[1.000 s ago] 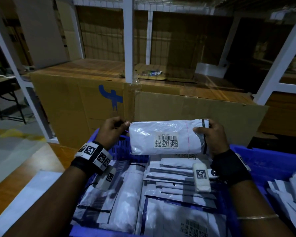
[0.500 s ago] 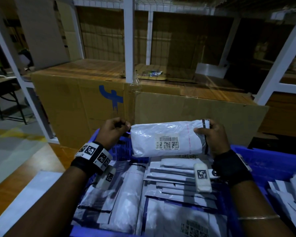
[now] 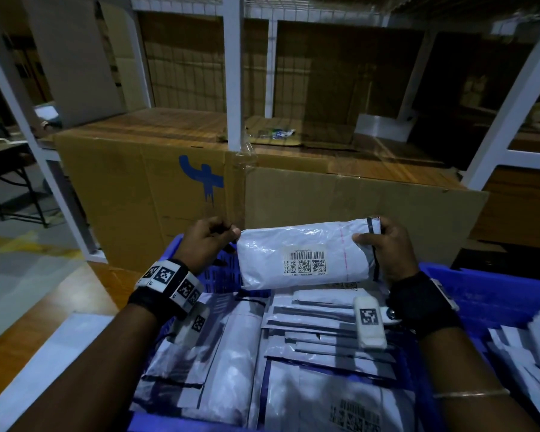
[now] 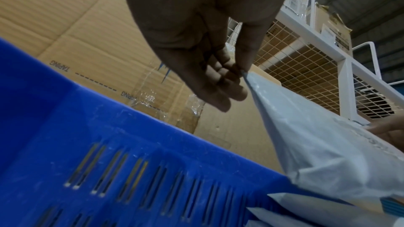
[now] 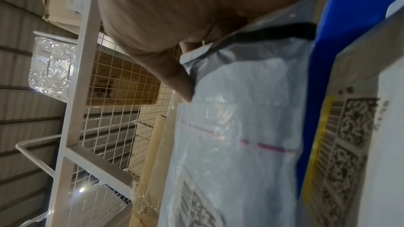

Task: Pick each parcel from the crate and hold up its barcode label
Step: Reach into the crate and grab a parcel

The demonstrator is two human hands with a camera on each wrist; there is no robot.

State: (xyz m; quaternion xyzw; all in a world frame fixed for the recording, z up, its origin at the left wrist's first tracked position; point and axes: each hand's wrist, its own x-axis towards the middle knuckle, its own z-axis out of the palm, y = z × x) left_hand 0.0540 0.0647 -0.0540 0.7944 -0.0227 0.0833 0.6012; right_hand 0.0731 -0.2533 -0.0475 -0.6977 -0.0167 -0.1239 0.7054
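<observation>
A white plastic parcel (image 3: 306,254) is held level above the blue crate (image 3: 222,275), its barcode label (image 3: 304,262) facing me. My left hand (image 3: 211,241) pinches the parcel's left corner; in the left wrist view the left hand (image 4: 210,68) has thumb and fingertips on that corner of the parcel (image 4: 317,144). My right hand (image 3: 387,247) grips the right end by the black seal strip, thumb on the front. The right wrist view shows the thumb (image 5: 174,78) pressed on the parcel (image 5: 236,127). Several more white parcels (image 3: 309,353) lie in the crate.
Large cardboard boxes (image 3: 144,194) stand just behind the crate under a white metal rack (image 3: 233,73). A second blue crate (image 3: 496,294) with parcels sits at the right. Wooden floor (image 3: 28,310) lies to the left.
The parcel has risen very slightly and stays held between both hands with the label toward me. Nothing else has moved.
</observation>
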